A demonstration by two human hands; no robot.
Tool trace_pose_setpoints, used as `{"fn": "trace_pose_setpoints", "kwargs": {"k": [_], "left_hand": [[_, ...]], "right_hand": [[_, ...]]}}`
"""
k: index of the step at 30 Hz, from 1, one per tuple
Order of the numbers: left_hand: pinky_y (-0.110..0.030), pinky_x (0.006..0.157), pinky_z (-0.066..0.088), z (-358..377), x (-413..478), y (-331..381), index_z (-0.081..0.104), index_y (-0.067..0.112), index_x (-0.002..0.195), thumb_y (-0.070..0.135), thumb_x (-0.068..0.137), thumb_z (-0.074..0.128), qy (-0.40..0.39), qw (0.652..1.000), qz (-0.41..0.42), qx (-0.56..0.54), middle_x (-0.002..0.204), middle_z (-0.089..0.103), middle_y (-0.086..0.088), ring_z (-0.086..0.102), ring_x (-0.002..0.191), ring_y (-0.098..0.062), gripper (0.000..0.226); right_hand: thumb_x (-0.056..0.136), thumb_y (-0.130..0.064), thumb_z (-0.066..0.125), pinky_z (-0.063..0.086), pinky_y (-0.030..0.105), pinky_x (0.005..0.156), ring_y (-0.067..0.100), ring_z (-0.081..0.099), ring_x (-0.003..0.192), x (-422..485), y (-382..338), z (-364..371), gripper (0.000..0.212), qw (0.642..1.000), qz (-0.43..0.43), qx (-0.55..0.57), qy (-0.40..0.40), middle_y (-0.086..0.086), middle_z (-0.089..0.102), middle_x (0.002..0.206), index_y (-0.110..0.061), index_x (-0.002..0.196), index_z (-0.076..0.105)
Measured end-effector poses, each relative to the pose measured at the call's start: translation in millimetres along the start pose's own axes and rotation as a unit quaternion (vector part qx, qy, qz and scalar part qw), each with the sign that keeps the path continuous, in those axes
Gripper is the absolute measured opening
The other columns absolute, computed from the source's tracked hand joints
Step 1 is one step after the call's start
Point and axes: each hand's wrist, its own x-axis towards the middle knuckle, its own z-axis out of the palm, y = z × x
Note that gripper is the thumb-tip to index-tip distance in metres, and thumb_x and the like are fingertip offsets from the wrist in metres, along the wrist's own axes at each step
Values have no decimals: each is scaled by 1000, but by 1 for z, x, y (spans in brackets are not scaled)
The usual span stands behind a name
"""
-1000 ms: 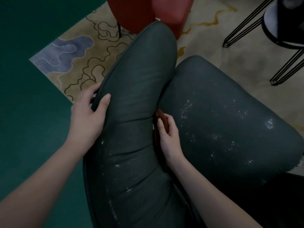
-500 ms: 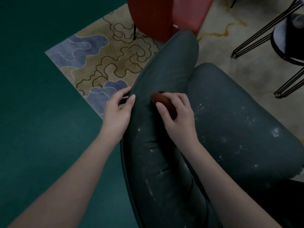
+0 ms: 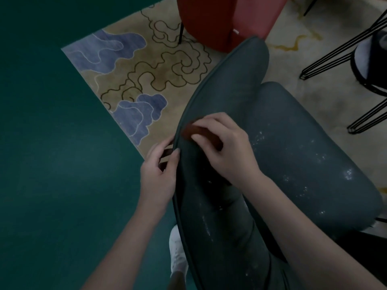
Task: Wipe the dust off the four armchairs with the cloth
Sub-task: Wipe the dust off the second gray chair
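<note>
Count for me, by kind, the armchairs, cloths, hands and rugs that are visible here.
Armchairs: 2, the dark green armchair and the red armchair
Cloths: 1, the cloth
Hands: 2, the left hand and the right hand
Rugs: 1, the rug
Total: 6

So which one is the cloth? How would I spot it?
Find the big dark grey-green armchair in the middle, dusted with white specks. On its backrest, near the rim, the right hand grips a small wad: that is the cloth. It is the only reddish-brown thing on the chair, much smaller than the red armchair behind.
</note>
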Motion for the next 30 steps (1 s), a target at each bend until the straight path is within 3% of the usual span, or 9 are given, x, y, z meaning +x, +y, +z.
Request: {"fn": "trace_pose_setpoints", "kwargs": {"k": [5, 10, 14, 19, 22, 28, 30], "left_hand": [[-9, 86, 44, -4, 1, 0, 58, 20, 122, -7, 94, 57, -18, 1000, 11, -15, 118, 61, -4, 60, 99, 11, 39], [-7, 83, 44, -2, -3, 4, 57, 26, 121, -1, 95, 58, -6, 1000, 4, -21, 115, 62, 2, 60, 95, 14, 37], [-9, 82, 45, -2, -15, 5, 61, 28, 114, -3, 95, 57, 18, 999, -21, -44, 116, 66, -4, 63, 93, 9, 36], [-12, 84, 46, -4, -41, 4, 63, 20, 118, -6, 95, 55, 48, 996, -31, -64, 113, 69, -3, 65, 98, 2, 35], [-16, 89, 47, -6, -55, 3, 64, 17, 120, -5, 95, 54, 61, 996, -33, -59, 116, 68, -7, 64, 102, -5, 34], [-24, 94, 49, -1, -68, 6, 67, 19, 114, 4, 100, 52, 101, 992, -55, -54, 120, 67, -7, 63, 106, -10, 26], [-27, 97, 50, 3, -66, 8, 67, 17, 118, 11, 101, 52, 111, 992, -59, -32, 122, 66, -6, 63, 110, -13, 24]], "right_hand": [[92, -26, 62, 53, 42, 87, 21, 64, 105, -34, -9, -3, 26, 990, -91, 43, -104, 3, 65, 111, -9, 109, 71], [94, -27, 61, 50, 31, 95, 15, 62, 110, -41, 1, -16, 27, 992, -75, 52, -85, 3, 65, 113, -9, 110, 71], [94, -23, 62, 47, 24, 95, 14, 60, 105, -16, 2, -11, 23, 996, -68, 29, -51, 4, 64, 111, -7, 109, 70], [94, -25, 62, 49, 35, 97, 18, 62, 108, -47, -5, -10, 24, 978, -141, 64, -140, 4, 65, 110, -7, 108, 70], [94, -22, 64, 48, 34, 99, 17, 62, 109, -67, 0, -23, 23, 966, -159, 104, -172, 4, 65, 111, -6, 108, 71], [95, -18, 63, 43, 20, 100, 10, 58, 111, -72, 4, -16, 19, 993, -45, 105, -24, 4, 63, 110, -5, 108, 68], [94, -17, 64, 41, 16, 99, 10, 59, 110, -82, 3, -13, 18, 993, -42, 113, -13, 4, 63, 108, -5, 107, 69]]}}
